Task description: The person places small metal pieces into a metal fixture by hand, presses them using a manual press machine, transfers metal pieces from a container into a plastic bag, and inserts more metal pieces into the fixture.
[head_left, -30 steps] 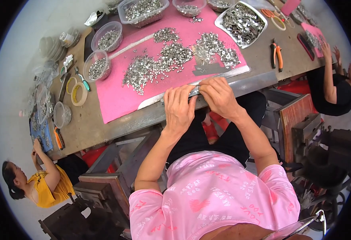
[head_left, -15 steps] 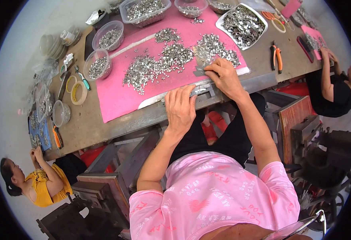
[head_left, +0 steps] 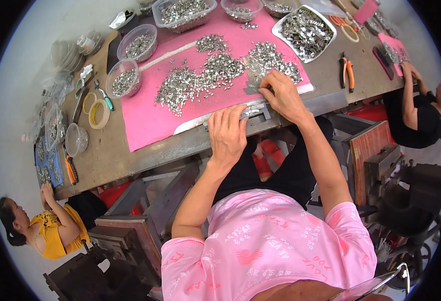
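My right hand (head_left: 284,99) is closed in a pinch at a small flat grey metal plate (head_left: 251,88), just above the bench edge. Beside it, my left hand (head_left: 226,134) bends over a narrow metal strip (head_left: 253,111) lying along that edge, fingers together and thumb on the near side. Part of the strip is hidden under the fingers. Beyond both hands, heaps of small shiny metal pieces (head_left: 177,93) are spread over a pink mat (head_left: 142,123). Another pile of metal pieces (head_left: 268,57) sits just past my right fingertips.
Clear tubs of metal parts (head_left: 124,83) stand left and far. A white tray (head_left: 305,32) of parts is at the back right, near orange-handled pliers (head_left: 348,72). Tape rolls (head_left: 99,114) lie left. Co-workers sit at both ends; machine vises (head_left: 115,246) stand below the bench.
My right hand has shifted very slightly, still at the grey plate. My left hand stays on the metal strip. The co-worker on the left has moved their hands a little.
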`<action>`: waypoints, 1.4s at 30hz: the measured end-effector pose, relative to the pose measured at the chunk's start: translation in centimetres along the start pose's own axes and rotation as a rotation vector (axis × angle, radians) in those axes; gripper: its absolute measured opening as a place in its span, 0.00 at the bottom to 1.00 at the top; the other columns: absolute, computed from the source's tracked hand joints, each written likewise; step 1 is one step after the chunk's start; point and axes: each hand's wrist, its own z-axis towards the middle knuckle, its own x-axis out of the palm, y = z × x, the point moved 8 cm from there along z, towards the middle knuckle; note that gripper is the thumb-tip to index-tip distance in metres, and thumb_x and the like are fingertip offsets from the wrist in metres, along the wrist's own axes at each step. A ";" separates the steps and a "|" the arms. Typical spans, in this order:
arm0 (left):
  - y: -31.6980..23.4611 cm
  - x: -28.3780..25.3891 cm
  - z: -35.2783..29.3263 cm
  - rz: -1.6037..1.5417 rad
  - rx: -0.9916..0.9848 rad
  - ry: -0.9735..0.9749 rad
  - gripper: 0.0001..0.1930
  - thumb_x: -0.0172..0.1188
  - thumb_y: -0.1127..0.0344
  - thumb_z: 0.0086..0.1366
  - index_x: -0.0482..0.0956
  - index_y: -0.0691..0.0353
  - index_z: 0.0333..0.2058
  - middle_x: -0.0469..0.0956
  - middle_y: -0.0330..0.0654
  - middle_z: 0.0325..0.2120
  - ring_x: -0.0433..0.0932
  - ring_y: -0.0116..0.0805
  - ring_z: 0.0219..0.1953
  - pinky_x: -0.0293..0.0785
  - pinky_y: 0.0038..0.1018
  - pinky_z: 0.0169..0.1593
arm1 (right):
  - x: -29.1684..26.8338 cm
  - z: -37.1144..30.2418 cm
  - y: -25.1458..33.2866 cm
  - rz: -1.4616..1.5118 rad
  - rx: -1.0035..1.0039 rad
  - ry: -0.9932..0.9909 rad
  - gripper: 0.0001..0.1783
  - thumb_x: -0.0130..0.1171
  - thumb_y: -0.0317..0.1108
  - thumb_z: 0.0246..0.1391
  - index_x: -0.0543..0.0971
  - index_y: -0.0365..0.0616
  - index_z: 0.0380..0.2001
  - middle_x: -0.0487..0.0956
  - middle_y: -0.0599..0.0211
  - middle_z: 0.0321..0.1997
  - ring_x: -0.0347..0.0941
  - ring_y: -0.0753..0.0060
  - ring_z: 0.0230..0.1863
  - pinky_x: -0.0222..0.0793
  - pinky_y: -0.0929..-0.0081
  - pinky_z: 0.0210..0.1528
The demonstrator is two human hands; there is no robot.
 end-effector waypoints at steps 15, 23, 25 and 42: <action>0.1 0.1 -0.1 -0.003 -0.027 0.004 0.18 0.65 0.72 0.61 0.78 0.61 0.51 0.80 0.45 0.44 0.76 0.47 0.49 0.66 0.42 0.57 | 1.2 -2.0 3.4 0.392 0.075 0.205 0.06 0.60 0.25 0.60 0.73 0.36 0.34 0.76 0.60 0.37 0.74 0.61 0.42 0.69 0.68 0.47; 0.2 0.3 -0.2 -0.011 -0.021 0.021 0.21 0.65 0.73 0.59 0.76 0.62 0.53 0.78 0.46 0.44 0.75 0.47 0.49 0.66 0.43 0.57 | 1.4 -1.8 3.9 0.339 0.017 0.225 0.07 0.60 0.26 0.60 0.71 0.36 0.36 0.73 0.55 0.37 0.73 0.50 0.39 0.69 0.60 0.44; 0.1 0.2 -0.1 -0.020 -0.009 0.028 0.22 0.65 0.73 0.59 0.76 0.62 0.53 0.78 0.46 0.45 0.74 0.47 0.50 0.66 0.43 0.57 | 1.4 -1.7 4.2 0.318 0.001 0.230 0.07 0.59 0.25 0.60 0.71 0.36 0.36 0.73 0.55 0.37 0.73 0.49 0.39 0.68 0.59 0.43; 0.0 0.2 -0.2 -0.031 -0.013 0.001 0.24 0.65 0.74 0.60 0.75 0.62 0.56 0.79 0.45 0.42 0.75 0.47 0.46 0.65 0.41 0.55 | 1.0 -2.3 7.0 -0.041 -0.264 0.160 0.04 0.60 0.22 0.56 0.77 0.35 0.35 0.76 0.57 0.38 0.75 0.50 0.41 0.71 0.60 0.43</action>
